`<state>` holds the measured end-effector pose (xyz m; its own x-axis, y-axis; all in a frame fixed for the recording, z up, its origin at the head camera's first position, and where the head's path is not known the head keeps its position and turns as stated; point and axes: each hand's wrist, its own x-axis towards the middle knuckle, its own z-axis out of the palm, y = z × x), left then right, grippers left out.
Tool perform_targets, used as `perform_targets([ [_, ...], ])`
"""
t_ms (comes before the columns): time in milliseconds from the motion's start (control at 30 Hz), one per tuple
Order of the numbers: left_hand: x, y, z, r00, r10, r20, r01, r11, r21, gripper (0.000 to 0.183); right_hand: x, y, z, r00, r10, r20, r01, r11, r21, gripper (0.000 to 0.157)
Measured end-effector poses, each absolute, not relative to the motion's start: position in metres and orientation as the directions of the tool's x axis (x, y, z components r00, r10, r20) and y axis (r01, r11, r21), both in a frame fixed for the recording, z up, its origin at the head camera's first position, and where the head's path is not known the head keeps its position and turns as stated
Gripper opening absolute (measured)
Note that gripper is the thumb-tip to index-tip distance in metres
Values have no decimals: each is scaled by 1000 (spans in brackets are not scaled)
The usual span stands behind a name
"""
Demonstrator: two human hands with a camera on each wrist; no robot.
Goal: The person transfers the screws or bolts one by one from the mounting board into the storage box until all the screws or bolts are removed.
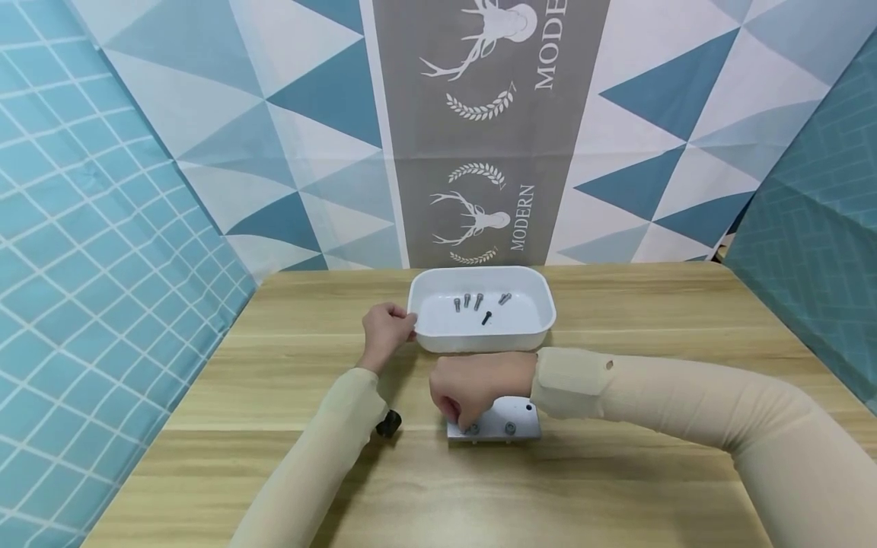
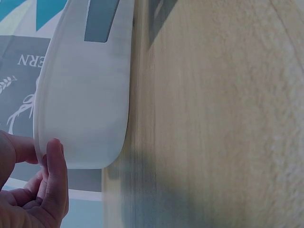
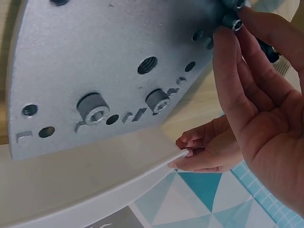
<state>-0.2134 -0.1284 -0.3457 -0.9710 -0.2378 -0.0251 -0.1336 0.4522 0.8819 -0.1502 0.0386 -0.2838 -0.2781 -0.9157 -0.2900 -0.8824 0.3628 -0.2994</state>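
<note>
My left hand [image 1: 387, 331] pinches the left end of a white tray [image 1: 479, 342] between thumb and fingers, at its rim. In the tray lie several socket head screws [image 1: 478, 301] and one small black screw [image 1: 486, 317]. My right hand [image 1: 473, 384] is over the left part of a metal plate [image 1: 496, 434]. In the right wrist view, its fingertips pinch a socket head screw [image 3: 232, 22] at the plate's edge. Other socket head screws [image 3: 93, 109] stand in the plate, beside bare holes. The right hand hides part of the plate in the head view.
A small black object [image 1: 388, 423] is on the wooden table [image 1: 288, 457], beside the left forearm. The tray stands just behind the plate, near the table's back edge. Patterned cloth [image 1: 315, 114] hangs behind the table, with blue tiled cloth [image 1: 103, 251] on the left.
</note>
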Motion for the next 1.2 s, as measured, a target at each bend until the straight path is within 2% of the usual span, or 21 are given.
perform_targets([
  [167,-211,-128,-346,-971,-239,-17,-126,448,885,13,-150,37,-280,-258,-926,-275,-908,330,-258,11],
  [400,-210,-129,-347,-970,-241,-3,-112,439,891,12,-150,36,-272,-266,-921,-286,-907,340,-250,13],
  [767,-210,-128,-346,-970,-244,-10,-120,440,890,12,-154,40,-263,-311,-899,-310,-864,403,-301,11],
  [1200,-210,-127,-345,-973,-232,-11,-111,427,898,12,-181,50,-248,-360,-879,-313,-833,454,-315,7],
])
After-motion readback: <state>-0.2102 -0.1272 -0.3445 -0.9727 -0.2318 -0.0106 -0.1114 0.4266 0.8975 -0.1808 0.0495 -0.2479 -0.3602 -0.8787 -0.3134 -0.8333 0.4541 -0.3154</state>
